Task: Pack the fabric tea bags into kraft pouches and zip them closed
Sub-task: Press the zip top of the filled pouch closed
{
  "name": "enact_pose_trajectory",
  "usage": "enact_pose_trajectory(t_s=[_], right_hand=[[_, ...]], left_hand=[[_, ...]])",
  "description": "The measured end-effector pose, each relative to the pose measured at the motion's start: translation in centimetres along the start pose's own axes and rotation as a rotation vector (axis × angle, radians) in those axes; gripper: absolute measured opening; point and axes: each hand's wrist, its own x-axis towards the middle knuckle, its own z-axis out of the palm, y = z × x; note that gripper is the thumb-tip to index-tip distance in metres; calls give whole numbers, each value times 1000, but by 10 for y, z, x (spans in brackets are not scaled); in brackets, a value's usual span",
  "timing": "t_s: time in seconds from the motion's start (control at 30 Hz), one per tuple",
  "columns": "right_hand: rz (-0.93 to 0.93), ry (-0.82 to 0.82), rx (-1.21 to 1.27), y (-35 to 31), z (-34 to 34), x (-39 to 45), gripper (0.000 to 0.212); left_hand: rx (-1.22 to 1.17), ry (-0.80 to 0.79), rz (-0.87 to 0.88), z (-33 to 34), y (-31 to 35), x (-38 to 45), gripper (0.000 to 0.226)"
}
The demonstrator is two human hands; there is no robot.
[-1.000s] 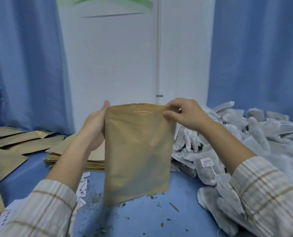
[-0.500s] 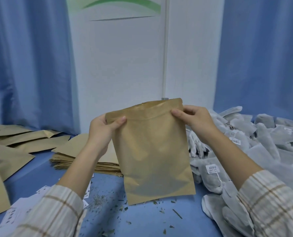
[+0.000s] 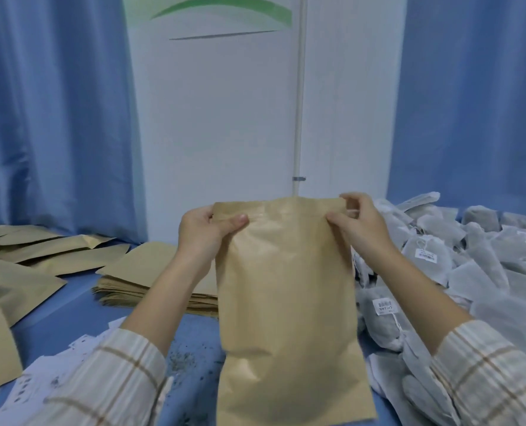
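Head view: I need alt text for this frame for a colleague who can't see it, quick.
Two hands hold a kraft pouch upright by its top corners, the left hand and right hand each pinching the zip edge. A heap of fabric tea bags lies to the right, and a stack of flat pouches to the left, on a blue table.

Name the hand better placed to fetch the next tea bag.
Right hand: the tea bag pile lies just beside it. The left hand can hold the kraft pouch, which both now pinch.

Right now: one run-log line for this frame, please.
step: zipping pouch | left hand: pinches top left corner of kraft pouch | right hand: pinches top right corner | pouch: upright | tea bags: piled right
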Motion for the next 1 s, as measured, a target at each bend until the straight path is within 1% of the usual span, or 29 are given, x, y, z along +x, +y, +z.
enact_pose_trajectory(t_s=[0.03, 0.07, 0.1, 0.13, 0.17, 0.23, 0.27, 0.3, 0.37, 0.4, 0.47, 0.53, 0.57, 0.6, 0.63, 0.7, 0.77, 0.83, 0.87, 0.93, 1.0], right_hand=[[-103, 60, -132, -4, 4, -1, 31], [-284, 139, -239, -14, 11, -2, 32], [-469, 186, -326, -24, 19, -4, 28], [-582, 185, -414, -36, 29, -7, 24], [-616, 141, -521, -46, 37, -8, 28], [-559, 46, -801, -58, 51, -6, 48], [-558, 90, -900, -59, 55, -4, 52], [-604, 195, -987, -60, 56, -4, 54], [-696, 433, -1029, -60, 57, -7, 56], [-725, 522, -1029, -60, 58, -8, 56], [-750, 551, -994, -58, 59, -9, 56], [-736, 501, -919, -62, 59, -11, 58], [-730, 443, -867, -63, 60, -10, 60], [-699, 335, -822, -64, 60, -8, 63], [-644, 195, -776, -64, 59, -5, 63], [-515, -125, -609, -67, 50, -5, 59], [-459, -298, -473, -69, 38, -5, 47], [-420, -384, -457, -70, 27, -3, 32], [-398, -407, -451, -71, 23, -2, 31], [-364, -430, -441, -75, 20, -2, 35], [-347, -455, -440, -77, 18, -2, 37]], left_hand=[[31, -20, 9, 6, -3, -3, 12], [53, -39, 10, 13, -3, -7, 12], [65, -64, 7, 20, -4, -10, 11], [63, -87, 3, 26, -3, -13, 12], [63, -98, 4, 30, -2, -14, 14], [71, -74, 14, 34, 2, -16, 20], [58, -57, 19, 34, 4, -16, 22], [28, -48, 21, 32, 5, -17, 22], [-17, -63, 22, 28, 6, -19, 19], [-3, -70, 21, 27, 6, -20, 20], [26, -47, 11, 28, 5, -23, 31], [24, 24, -2, 32, 5, -25, 32], [44, 68, 0, 35, 5, -25, 32], [82, 111, 7, 37, 5, -24, 34], [118, 154, 21, 37, 4, -23, 36], [179, 220, 59, 36, 3, -21, 37], [213, 223, 100, 33, 3, -20, 34], [208, 169, 123, 32, 4, -20, 32], [195, 131, 124, 32, 4, -22, 33], [158, 63, 116, 31, 4, -24, 36], [140, 23, 96, 29, 6, -26, 30]])
